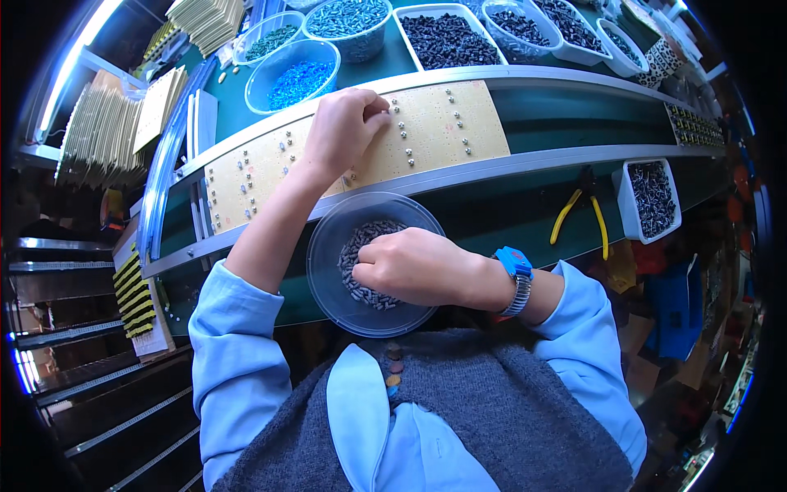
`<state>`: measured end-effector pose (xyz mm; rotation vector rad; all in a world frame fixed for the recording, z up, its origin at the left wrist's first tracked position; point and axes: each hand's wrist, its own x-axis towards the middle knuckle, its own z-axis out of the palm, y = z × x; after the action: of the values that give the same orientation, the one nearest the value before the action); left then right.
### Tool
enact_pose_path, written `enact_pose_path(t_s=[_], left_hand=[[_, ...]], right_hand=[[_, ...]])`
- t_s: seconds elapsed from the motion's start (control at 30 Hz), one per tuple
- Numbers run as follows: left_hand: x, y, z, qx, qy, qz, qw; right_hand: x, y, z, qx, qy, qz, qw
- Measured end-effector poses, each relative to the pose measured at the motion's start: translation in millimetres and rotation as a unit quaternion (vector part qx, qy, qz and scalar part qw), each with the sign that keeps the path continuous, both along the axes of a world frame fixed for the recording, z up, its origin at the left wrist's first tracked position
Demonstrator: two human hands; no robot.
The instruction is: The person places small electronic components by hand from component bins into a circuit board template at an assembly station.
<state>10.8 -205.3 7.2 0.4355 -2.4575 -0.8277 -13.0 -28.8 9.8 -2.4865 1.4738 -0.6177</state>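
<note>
A long tan circuit board (459, 152) lies between two metal rails, with small silvery parts standing on it in rows. My left hand (344, 131) is over the board's middle, thumb and fingertips pinched close to its surface; anything between them is too small to see. Near me a round clear plastic bowl (328, 307) holds many small grey cylindrical components (373, 295). My right hand (414, 264) reaches into this bowl with its fingers curled and drawn together at the components. Its fingertips are partly hidden, so what they hold does not show.
Yellow-handled pliers (590, 209) and a white tray of metal pins (652, 201) lie right. Behind the rails stand a bowl of blue parts (299, 82), a white tray of black parts (451, 41) and more tubs. Stacked boards (102, 131) are at left; a populated board (693, 127) sits far right.
</note>
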Motion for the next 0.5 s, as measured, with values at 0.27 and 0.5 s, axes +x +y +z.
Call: enact_pose_path(t_s=[0.27, 0.5], left_hand=[[66, 35, 36, -0.041, 0.034, 0.004, 0.999], [107, 89, 6, -0.103, -0.202, -0.182, 0.957]], right_hand=[[-59, 1, 27, -0.084, -0.232, -0.150, 0.957], [-142, -31, 4, -0.115, -0.150, -0.383, 0.904]])
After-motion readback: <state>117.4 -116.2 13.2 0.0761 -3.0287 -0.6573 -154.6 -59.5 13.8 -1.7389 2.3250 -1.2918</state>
